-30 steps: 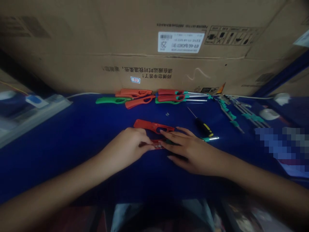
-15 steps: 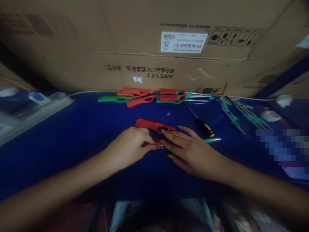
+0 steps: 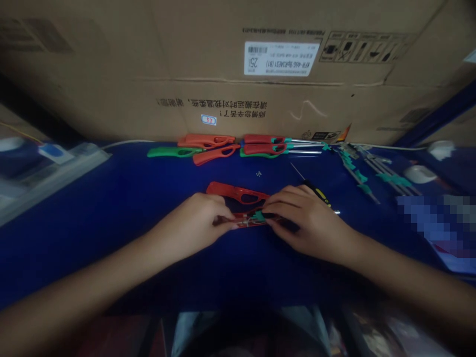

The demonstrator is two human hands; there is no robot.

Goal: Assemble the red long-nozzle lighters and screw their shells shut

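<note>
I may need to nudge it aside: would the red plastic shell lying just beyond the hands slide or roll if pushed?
Probably slide, not roll: the red shell lies flat on the blue table. It looks thin, with a cut-out, so likely light and somewhat flexible.

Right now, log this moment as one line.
left hand: pinches red lighter body | right hand: pinches its other end | red shell: behind it | screwdriver: behind right hand

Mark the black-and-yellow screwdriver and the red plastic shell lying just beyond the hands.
Black-and-yellow screwdriver [image 3: 319, 192]: head view, on its handle.
Red plastic shell [image 3: 223, 189]: head view, on its left half.
</note>
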